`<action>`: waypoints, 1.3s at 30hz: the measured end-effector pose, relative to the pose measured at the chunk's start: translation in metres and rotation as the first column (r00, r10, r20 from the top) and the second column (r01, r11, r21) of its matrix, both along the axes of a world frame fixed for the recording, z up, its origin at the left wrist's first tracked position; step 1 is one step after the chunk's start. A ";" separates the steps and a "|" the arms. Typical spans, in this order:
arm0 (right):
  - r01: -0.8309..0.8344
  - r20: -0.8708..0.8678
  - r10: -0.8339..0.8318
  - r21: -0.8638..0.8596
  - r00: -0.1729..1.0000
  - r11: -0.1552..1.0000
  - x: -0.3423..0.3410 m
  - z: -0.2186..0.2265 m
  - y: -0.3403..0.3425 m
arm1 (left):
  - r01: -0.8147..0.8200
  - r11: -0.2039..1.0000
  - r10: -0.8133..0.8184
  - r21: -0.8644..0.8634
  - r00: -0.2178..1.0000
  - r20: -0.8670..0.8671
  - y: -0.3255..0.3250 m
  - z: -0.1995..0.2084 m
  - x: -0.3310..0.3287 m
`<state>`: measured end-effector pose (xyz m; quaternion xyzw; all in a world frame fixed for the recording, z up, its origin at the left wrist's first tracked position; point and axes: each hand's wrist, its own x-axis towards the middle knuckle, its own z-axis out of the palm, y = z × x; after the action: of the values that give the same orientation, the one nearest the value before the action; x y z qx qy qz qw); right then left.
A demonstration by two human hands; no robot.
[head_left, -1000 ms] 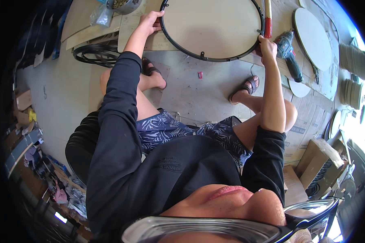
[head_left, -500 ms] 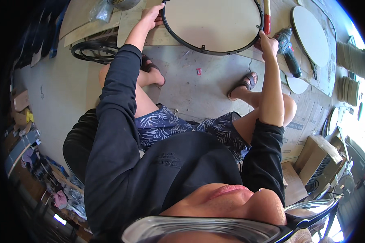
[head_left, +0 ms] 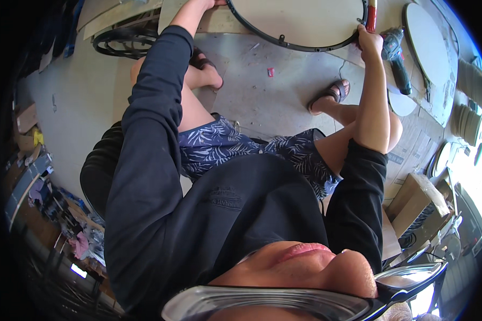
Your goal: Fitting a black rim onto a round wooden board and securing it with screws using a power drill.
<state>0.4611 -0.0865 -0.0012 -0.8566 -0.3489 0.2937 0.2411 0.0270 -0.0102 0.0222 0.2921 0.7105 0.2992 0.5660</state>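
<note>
A large black ring frame (head_left: 316, 50) with small tabs surrounds a pale round panel (head_left: 305, 21), at the top of the view over the worktable. Its far part is cut off by the picture edge. My right hand (head_left: 370, 44) is closed on the rim at the right, thumb on top. At the upper left my left hand (head_left: 215, 3) grips the other side of the rim, mostly out of the picture. A cordless drill (head_left: 399, 63) lies just right of my right hand. Above that hand is a tool with a red handle (head_left: 371, 19).
A large white disc (head_left: 427, 45) lies right of the drill, with a smaller disc (head_left: 401, 102) below it. Black rings (head_left: 122, 44) stand at the left by the table. Stacked round boards (head_left: 466, 124) and a cardboard box (head_left: 412, 202) are at the right. A red scrap (head_left: 270, 72) lies on the floor.
The ring frame and both hands now sit higher in the view and farther right, partly cut off. The drill and discs have shifted the same way in the picture. Both hands keep their hold.
</note>
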 end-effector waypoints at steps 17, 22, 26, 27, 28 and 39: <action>0.050 -0.307 -0.011 0.118 0.952 0.992 0.009 -0.006 -0.009 | 0.062 0.997 -0.058 -0.041 0.994 0.088 0.014 -0.018 -0.021; -0.031 -0.123 0.043 0.096 0.992 0.995 -0.011 0.006 -0.011 | 0.208 0.978 -0.201 0.021 0.963 -0.178 0.030 -0.028 -0.035; -0.105 0.247 0.027 0.306 0.969 0.946 -0.011 0.012 -0.019 | 0.437 0.884 -0.255 0.166 0.749 -0.611 0.076 0.009 0.017; -0.096 0.276 -0.010 0.368 0.961 0.925 -0.006 0.006 -0.023 | 0.509 0.824 -0.208 0.250 0.681 -0.702 0.091 0.023 0.056; -0.158 0.362 0.008 0.387 0.932 0.908 -0.020 0.005 -0.025 | 0.560 0.788 -0.222 0.255 0.645 -0.731 0.105 0.030 0.073; -0.377 0.527 0.198 0.257 0.827 0.890 -0.085 0.002 -0.010 | 0.739 0.644 -0.535 -0.198 0.250 -0.807 0.164 0.015 0.130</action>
<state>0.3766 -0.0962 0.0008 -0.7821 -0.5715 0.0352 0.2460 0.1572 0.1541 0.0370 0.7176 0.6631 -0.0507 0.2068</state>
